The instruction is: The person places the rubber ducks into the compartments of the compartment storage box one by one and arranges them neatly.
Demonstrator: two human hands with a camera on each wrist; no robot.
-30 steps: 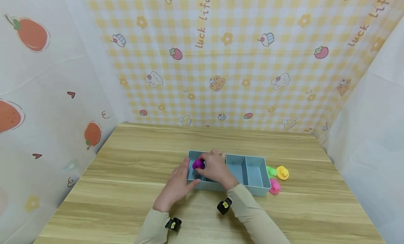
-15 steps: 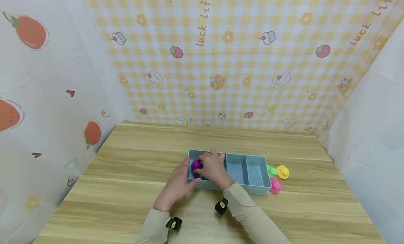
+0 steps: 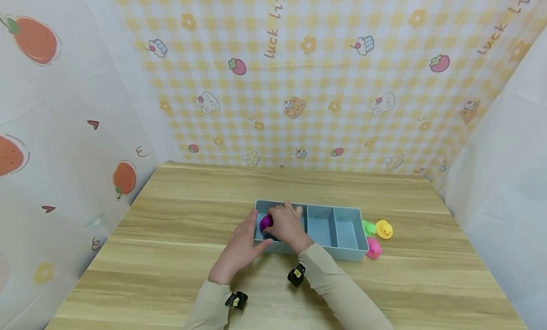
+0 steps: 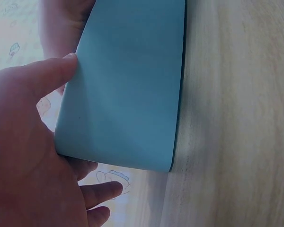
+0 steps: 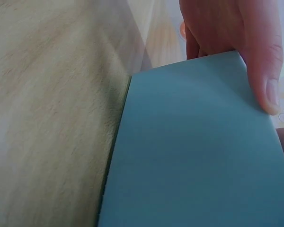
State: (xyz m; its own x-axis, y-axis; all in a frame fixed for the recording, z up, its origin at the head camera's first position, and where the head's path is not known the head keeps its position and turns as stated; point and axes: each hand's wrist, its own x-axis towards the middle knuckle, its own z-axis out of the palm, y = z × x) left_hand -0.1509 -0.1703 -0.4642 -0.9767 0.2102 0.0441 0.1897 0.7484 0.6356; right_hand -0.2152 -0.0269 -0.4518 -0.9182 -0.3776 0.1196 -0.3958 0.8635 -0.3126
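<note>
In the head view, a pale blue divided box (image 3: 321, 225) stands on the wooden table. My left hand (image 3: 240, 249) holds its left front corner, fingers along the short end and thumb at the front rim. The left wrist view shows that thumb (image 4: 59, 73) against the box's upper edge. My right hand (image 3: 288, 225) reaches over the left part of the box and pinches a purple toy duck (image 3: 265, 223) inside the leftmost compartment. Much of the duck is hidden by the fingers. In the right wrist view, the box wall (image 5: 194, 146) blocks sight of the right hand's hold.
Just past the box's right end sit a green toy duck (image 3: 369, 228), a yellow toy duck (image 3: 384, 229) and a pink toy duck (image 3: 373, 248). Patterned cloth (image 3: 307, 83) hangs behind the wooden table (image 3: 192, 197), with white cloth along both sides.
My right hand has shifted slightly left with the purple duck, which sits more behind the fingers now. The left hand keeps its place on the box. The head view has tilted a little downward.
</note>
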